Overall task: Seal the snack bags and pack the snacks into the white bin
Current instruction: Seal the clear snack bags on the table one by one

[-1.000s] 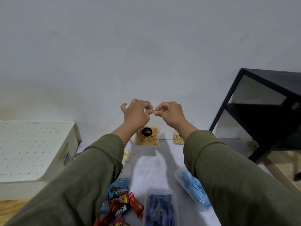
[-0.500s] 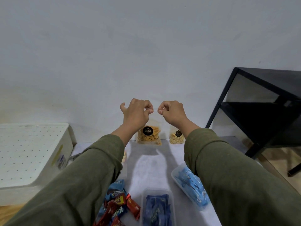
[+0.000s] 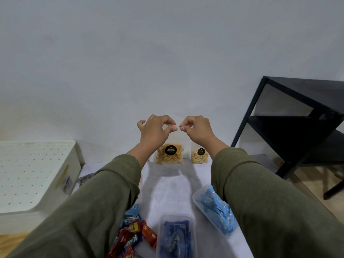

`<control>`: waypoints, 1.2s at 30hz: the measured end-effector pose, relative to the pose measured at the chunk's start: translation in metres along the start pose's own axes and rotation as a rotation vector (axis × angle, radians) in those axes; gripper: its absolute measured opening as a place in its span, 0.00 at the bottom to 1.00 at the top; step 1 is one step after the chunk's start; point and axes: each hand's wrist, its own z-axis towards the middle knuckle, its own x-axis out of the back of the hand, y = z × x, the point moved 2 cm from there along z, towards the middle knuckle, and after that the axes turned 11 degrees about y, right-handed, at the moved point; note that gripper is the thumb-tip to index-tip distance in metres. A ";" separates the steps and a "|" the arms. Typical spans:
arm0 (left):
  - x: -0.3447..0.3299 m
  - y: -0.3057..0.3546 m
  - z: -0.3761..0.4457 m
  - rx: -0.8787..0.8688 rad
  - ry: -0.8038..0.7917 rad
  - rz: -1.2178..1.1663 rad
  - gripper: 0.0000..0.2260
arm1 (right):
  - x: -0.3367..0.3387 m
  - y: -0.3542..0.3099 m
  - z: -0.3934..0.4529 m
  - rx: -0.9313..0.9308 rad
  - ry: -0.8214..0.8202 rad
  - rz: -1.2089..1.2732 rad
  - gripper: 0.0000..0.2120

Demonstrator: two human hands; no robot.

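While two hands pinch one snack bag (image 3: 170,153), another bag (image 3: 200,156) stands.

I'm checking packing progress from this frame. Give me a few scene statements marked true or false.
1. Both hands pinch the top edge of the clear stick-snack bag. True: left hand, right hand.
2. The white bin sits on the person's right. False: it is on the left.
3. A second bag stands right of the stick-snack bag. True.
4. The black shelf holds candy. False: nothing shows on it.
5. The dark blue packets lie loose. False: they sit in a clear tray.
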 end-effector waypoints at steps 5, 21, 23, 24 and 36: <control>0.003 -0.005 -0.003 0.056 0.059 -0.063 0.05 | 0.000 0.002 -0.005 -0.009 -0.011 0.086 0.06; -0.001 -0.010 -0.012 0.341 0.022 0.186 0.20 | -0.010 0.000 -0.005 0.008 0.015 -0.038 0.06; 0.000 -0.011 -0.009 0.388 -0.003 0.147 0.20 | -0.010 0.003 -0.005 0.006 0.028 -0.035 0.06; -0.001 -0.012 -0.008 0.414 -0.015 0.111 0.20 | -0.010 0.004 -0.005 0.004 0.032 -0.030 0.06; -0.003 -0.009 -0.001 0.686 0.004 -0.509 0.08 | -0.010 0.008 0.002 -0.025 -0.016 0.073 0.06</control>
